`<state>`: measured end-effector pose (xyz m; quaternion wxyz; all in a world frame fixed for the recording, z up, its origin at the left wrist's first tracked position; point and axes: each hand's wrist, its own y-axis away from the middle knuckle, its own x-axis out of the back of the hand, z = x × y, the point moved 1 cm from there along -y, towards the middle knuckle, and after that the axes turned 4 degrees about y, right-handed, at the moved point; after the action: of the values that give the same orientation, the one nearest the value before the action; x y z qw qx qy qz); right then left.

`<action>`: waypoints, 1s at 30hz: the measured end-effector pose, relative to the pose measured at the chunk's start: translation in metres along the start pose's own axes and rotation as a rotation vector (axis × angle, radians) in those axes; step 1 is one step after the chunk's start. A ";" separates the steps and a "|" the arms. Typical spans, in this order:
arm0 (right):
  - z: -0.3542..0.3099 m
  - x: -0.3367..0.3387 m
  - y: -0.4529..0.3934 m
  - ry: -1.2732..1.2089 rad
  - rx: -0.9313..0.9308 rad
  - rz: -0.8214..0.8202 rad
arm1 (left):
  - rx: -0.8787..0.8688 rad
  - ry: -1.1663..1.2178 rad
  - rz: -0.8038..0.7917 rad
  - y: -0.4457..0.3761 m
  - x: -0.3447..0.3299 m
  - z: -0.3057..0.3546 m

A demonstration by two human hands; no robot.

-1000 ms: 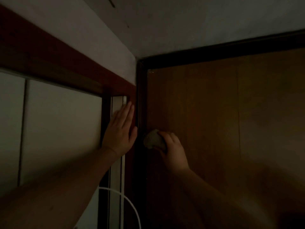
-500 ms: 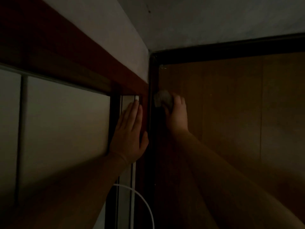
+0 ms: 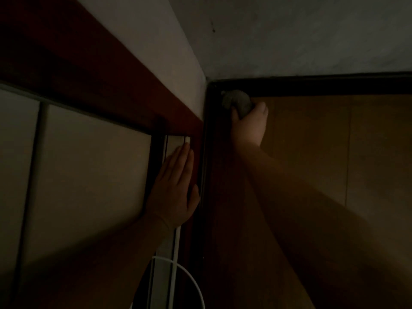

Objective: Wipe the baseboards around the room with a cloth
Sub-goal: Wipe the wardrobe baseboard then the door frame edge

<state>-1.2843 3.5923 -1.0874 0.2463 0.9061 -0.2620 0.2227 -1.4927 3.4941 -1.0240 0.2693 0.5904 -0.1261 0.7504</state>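
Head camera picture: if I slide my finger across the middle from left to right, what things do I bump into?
Pale panels → left hand lying flat → dark door frame → right hand gripping the cloth → brown wooden door.

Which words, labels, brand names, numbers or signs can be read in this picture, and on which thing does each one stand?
None: no text can be read in this dim picture.
The cloth in the right hand, the dark frame, the wooden panel, the pale panels under the left hand and the white cable show no print or label.
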 end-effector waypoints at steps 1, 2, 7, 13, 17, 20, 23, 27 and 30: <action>0.006 0.007 0.009 -0.019 0.027 0.009 | 0.003 0.000 -0.009 0.000 0.000 0.000; 0.012 0.014 0.020 -0.037 0.071 0.000 | 0.009 -0.001 -0.021 0.000 0.000 0.000; 0.059 0.036 0.105 -0.020 0.208 -0.272 | 0.029 -0.024 -0.043 -0.002 0.002 0.002; 0.093 0.035 0.176 -0.043 0.235 -0.386 | 0.050 -0.023 -0.049 0.000 0.003 0.003; 0.081 0.026 0.172 -0.063 0.255 -0.327 | 0.053 -0.016 -0.053 -0.001 0.003 0.002; 0.062 0.020 0.148 -0.074 0.266 -0.268 | 0.043 -0.006 -0.050 0.000 0.003 0.002; 0.037 0.014 0.116 -0.075 0.264 -0.215 | 0.034 -0.002 -0.051 -0.001 0.003 0.002; 0.005 0.000 0.078 -0.123 0.205 -0.164 | 0.031 0.020 -0.049 -0.001 0.004 0.002; -0.005 -0.007 0.059 -0.152 0.125 -0.152 | 0.024 0.030 -0.031 -0.001 0.003 0.002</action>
<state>-1.3256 3.5539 -1.0675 0.1852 0.9512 -0.1960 0.1500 -1.4910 3.4947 -1.0205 0.2755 0.5840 -0.1040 0.7564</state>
